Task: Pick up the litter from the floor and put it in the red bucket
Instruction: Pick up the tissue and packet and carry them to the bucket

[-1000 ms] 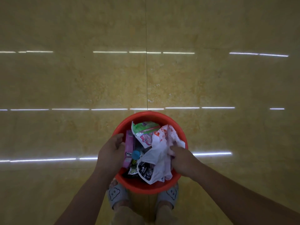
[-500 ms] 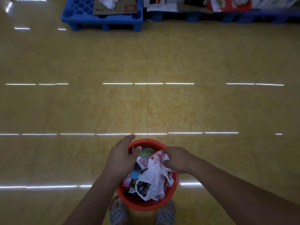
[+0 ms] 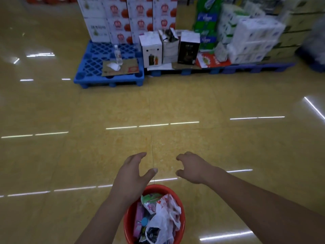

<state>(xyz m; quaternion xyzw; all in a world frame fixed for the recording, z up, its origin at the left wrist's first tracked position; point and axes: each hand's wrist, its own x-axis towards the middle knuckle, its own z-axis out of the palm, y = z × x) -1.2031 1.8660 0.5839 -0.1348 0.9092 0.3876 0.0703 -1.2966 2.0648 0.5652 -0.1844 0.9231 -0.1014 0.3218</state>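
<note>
red bucket (image 3: 181,219), blue pallet (image 3: 91,67), yellow floor (image 3: 175,103)

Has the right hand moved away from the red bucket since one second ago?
Yes. The right hand has left the red bucket and hovers beyond its far rim, empty.

left hand (image 3: 131,173): bare, seen from the back, fingers and thumb all in shot
left thumb (image 3: 153,172): short trimmed nail, pretty much the only fine detail you can make out
left forearm (image 3: 105,208): bare skin right down to the bottom edge, slim, a bit soft
right hand (image 3: 193,167): bare too, back of it facing the camera
right forearm (image 3: 255,199): also bare, looks way thicker toward the bottom right corner
clothes: can't tell, everything past the forearms is out of shot
</note>
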